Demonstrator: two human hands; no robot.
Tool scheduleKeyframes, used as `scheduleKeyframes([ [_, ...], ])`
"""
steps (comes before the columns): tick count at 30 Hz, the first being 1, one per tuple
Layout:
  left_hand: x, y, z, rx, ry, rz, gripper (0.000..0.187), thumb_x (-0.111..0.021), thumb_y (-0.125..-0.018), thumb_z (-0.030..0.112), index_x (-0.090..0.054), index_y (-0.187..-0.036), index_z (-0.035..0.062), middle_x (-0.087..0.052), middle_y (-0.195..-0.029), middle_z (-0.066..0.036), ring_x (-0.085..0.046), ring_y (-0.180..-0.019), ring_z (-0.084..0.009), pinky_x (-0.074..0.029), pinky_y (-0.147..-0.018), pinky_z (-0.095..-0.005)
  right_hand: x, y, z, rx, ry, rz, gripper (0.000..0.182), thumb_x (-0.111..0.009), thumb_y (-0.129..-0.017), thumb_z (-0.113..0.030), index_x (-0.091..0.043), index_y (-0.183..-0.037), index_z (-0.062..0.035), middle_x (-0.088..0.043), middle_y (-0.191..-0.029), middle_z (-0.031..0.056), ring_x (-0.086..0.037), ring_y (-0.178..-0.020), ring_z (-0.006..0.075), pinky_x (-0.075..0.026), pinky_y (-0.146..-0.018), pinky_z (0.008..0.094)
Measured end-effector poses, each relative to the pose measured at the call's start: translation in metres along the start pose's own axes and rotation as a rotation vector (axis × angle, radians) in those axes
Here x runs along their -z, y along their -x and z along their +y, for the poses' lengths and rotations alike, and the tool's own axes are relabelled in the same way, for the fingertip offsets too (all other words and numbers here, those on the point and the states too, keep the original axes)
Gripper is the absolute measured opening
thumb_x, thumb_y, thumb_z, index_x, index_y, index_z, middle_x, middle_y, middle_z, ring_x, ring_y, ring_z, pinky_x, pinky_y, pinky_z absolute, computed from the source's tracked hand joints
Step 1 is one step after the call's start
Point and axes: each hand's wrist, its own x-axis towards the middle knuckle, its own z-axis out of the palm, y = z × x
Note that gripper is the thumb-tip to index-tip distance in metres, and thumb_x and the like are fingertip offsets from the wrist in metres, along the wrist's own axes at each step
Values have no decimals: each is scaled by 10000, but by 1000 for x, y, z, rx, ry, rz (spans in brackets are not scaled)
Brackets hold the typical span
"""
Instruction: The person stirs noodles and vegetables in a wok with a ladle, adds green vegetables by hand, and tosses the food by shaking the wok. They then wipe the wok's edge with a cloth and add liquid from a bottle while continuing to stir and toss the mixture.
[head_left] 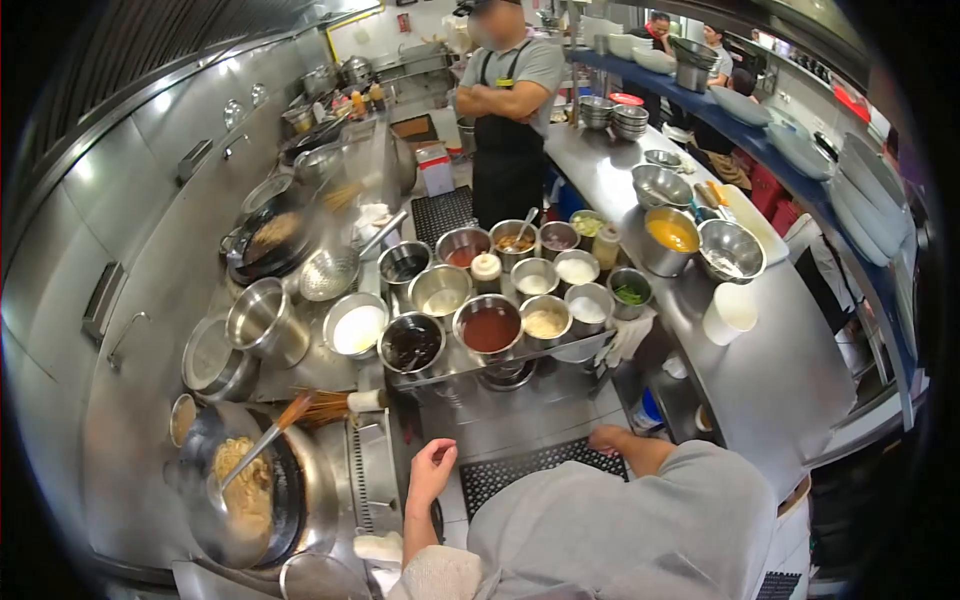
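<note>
My left hand (432,472) is held over the floor gap beside the stove, fingers loosely bent and thumb apart, with nothing in it. My right hand (612,440) hangs above the black floor mat (530,478), its fingers curled in and no object visible in them. Left of my left hand, a wok (293,500) on the stove holds pale, steaming food (245,490). A ladle (262,450) with a wooden handle leans in that wok. A bamboo wok brush (325,405) lies just beyond it.
Steel pots of sauces and seasonings, among them a red sauce (490,328), stand ahead. A strainer (328,275) and a second wok (272,228) are at left. A person in a black apron (500,150) stands beyond. At right, the steel counter (770,400) carries bowls and a white cup (730,315).
</note>
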Motion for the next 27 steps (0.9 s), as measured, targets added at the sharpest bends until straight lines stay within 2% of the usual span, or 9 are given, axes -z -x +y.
scheduleKeyframes([
  [5, -94, -9, -151, 393, -547, -482, 462, -632, -890, 457, -662, -1179, 98, -699, -1090, -102, -665, -982, -244, -525, -845, -397, 1, 0, 33, 155, -361, 243, 321, -582, -887, -357, -713, -876, -64, -693, -732, 98, -661, -592, 219, -561, -562, 382],
  [7, -133, 25, -193, 863, -539, -841, 656, -512, -898, 630, -556, -1359, 165, -574, -1363, -109, -598, -1135, -314, -509, -900, -528, -18, -10, 63, 22, -459, -22, 325, -619, -889, -393, -704, -839, -83, -684, -721, 86, -654, -589, 215, -553, -569, 405],
  [9, -169, 65, -203, 1068, -338, -925, 658, -527, -895, 622, -560, -1354, 152, -568, -1363, -122, -592, -1137, -323, -519, -864, -516, -19, 2, 87, -6, -523, -270, 348, -648, -891, -432, -692, -813, -96, -673, -707, 72, -648, -587, 207, -549, -569, 410],
  [11, -195, 87, -203, 1100, -239, -935, 659, -543, -893, 614, -565, -1348, 138, -562, -1363, -136, -587, -1139, -331, -530, -829, -505, -21, 54, 86, 78, -559, -532, 384, -668, -894, -471, -678, -797, -100, -660, -689, 55, -642, -586, 196, -549, -561, 398],
  [14, -210, 89, -189, 1093, -250, -943, 662, -566, -889, 602, -571, -1340, 118, -554, -1363, -156, -578, -1143, -344, -545, -775, -487, 62, 132, 44, 375, -516, -302, 404, -683, -904, -450, -666, -845, -50, -666, -740, 63, -637, -603, 153, -538, -523, 289],
  [18, -222, 67, -156, 1015, -393, -845, 666, -598, -883, 586, -579, -1329, 91, -542, -1363, -183, -567, -1147, -361, -566, -704, -464, 153, 179, 34, 738, -731, 47, 404, -699, -899, -369, -678, -1121, -33, -689, -952, 55, -657, -858, 145, -577, -692, 313],
  [24, -225, 40, -186, 661, -384, -503, 301, -654, -923, 303, -638, -1125, 81, -630, -845, -55, -596, -650, -175, -524, -548, -345, 182, 159, 131, 579, -937, 535, 308, -673, -924, -330, -682, -953, -24, -679, -801, 42, -657, -744, 137, -538, -567, 288],
  [25, -224, 40, -184, 700, -226, -487, 226, -674, -912, 243, -662, -1086, 100, -613, -758, -19, -527, -552, -115, -420, -447, -276, 173, 152, 147, 521, -941, 605, 298, -670, -926, -329, -684, -941, -31, -675, -770, 36, -654, -714, 136, -526, -548, 286],
  [27, -225, 47, -173, 672, -265, -535, 384, -641, -909, 422, -688, -1103, 94, -655, -803, -29, -599, -718, -147, -515, -623, -343, 159, 150, 163, 471, -989, 763, 289, -674, -920, -319, -681, -900, -30, -661, -723, 38, -634, -657, 134, -499, -537, 299],
])
